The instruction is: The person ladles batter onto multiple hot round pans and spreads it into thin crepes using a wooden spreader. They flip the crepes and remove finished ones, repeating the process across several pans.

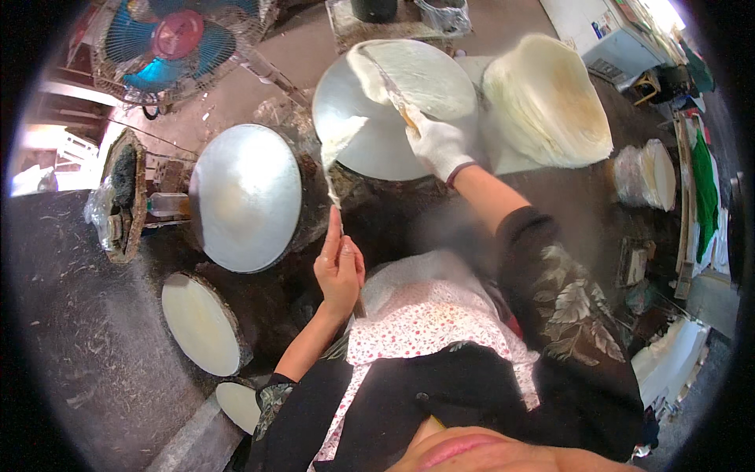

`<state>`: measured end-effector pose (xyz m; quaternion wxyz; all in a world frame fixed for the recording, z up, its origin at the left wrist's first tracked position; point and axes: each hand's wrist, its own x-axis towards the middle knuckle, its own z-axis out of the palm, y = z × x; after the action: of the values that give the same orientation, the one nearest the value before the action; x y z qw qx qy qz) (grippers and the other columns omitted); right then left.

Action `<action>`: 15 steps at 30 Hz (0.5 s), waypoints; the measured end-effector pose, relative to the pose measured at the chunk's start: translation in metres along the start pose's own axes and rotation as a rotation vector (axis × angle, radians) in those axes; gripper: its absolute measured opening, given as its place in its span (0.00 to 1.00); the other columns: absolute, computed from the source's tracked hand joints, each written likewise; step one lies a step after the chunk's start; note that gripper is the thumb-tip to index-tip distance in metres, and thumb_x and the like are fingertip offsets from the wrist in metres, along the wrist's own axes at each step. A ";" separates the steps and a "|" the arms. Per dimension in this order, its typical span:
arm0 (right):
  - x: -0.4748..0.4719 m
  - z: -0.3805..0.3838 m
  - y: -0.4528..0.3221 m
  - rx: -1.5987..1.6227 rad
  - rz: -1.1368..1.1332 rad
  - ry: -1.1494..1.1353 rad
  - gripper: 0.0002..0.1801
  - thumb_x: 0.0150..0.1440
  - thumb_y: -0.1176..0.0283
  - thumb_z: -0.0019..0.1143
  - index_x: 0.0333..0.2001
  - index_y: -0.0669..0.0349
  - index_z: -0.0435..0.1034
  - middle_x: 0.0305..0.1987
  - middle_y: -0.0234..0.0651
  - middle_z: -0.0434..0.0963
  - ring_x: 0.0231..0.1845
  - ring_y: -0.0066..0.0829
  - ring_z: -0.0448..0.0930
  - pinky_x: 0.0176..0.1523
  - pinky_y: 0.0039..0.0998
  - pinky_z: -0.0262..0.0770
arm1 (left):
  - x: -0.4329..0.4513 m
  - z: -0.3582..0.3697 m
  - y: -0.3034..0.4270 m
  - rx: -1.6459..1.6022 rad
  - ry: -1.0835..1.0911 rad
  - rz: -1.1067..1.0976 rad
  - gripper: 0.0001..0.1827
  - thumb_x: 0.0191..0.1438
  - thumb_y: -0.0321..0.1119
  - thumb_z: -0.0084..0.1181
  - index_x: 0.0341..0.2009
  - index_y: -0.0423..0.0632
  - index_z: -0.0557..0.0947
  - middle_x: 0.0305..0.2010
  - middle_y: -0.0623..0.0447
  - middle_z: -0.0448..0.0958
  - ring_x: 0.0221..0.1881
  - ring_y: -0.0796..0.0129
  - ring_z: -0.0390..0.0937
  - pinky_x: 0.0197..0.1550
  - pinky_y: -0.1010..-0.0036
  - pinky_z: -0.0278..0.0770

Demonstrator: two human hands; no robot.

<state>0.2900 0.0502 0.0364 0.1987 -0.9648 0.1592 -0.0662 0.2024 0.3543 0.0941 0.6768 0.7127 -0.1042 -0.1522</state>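
My right hand [435, 140], in a white knit glove, grips the wooden handle of a long flat blade [380, 74]. The blade lies across a thin white sheet of batter or dough [433, 76] on the far part of a round metal griddle [377, 141]. Bare, my left hand [340, 268] is closed around a thin stick or tool, with one finger stretched along it. From the tool's tip a strip of white dough [339, 141] reaches onto the griddle's left edge. To the right of the griddle lies a tall stack of thin round sheets [545, 106].
A second round metal griddle [246, 197] stands at the left, with a caged fan [177, 41] beyond it. Nearer are two round pale-topped containers [200, 324]. Plastic-wrapped round sheets [646, 175] stand at the right. Haze hangs over the right side.
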 end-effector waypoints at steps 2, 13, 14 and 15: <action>-0.013 -0.013 0.025 0.008 -0.002 0.076 0.20 0.68 0.58 0.52 0.62 0.42 0.74 0.27 0.47 0.83 0.30 0.51 0.86 0.37 0.51 0.80 | -0.010 0.006 0.001 -0.022 0.031 -0.009 0.33 0.72 0.22 0.39 0.81 0.48 0.58 0.20 0.62 0.68 0.17 0.84 0.61 0.19 0.84 0.63; 0.009 -0.037 0.064 0.008 -0.094 0.032 0.20 0.67 0.61 0.53 0.62 0.38 0.74 0.27 0.46 0.83 0.29 0.49 0.85 0.36 0.52 0.80 | -0.025 0.054 -0.004 -0.022 0.160 -0.026 0.32 0.74 0.24 0.39 0.81 0.51 0.57 0.23 0.60 0.69 0.16 0.82 0.61 0.17 0.82 0.64; 0.013 -0.032 0.078 0.016 -0.072 0.002 0.21 0.67 0.61 0.53 0.64 0.38 0.72 0.27 0.47 0.83 0.30 0.49 0.86 0.36 0.52 0.80 | -0.027 0.060 -0.002 -0.023 0.160 -0.033 0.32 0.74 0.24 0.39 0.81 0.51 0.58 0.23 0.60 0.69 0.16 0.82 0.61 0.17 0.82 0.64; 0.021 -0.027 0.081 0.033 -0.058 -0.024 0.23 0.68 0.62 0.52 0.66 0.37 0.71 0.27 0.47 0.83 0.30 0.50 0.86 0.37 0.52 0.80 | -0.027 0.064 -0.002 -0.015 0.165 -0.033 0.32 0.74 0.24 0.38 0.81 0.50 0.58 0.24 0.60 0.69 0.16 0.82 0.61 0.17 0.82 0.64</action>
<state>0.2816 -0.0371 0.0298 0.2144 -0.9663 0.1277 -0.0632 0.1545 0.3038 0.0913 0.6858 0.7194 -0.0352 -0.1045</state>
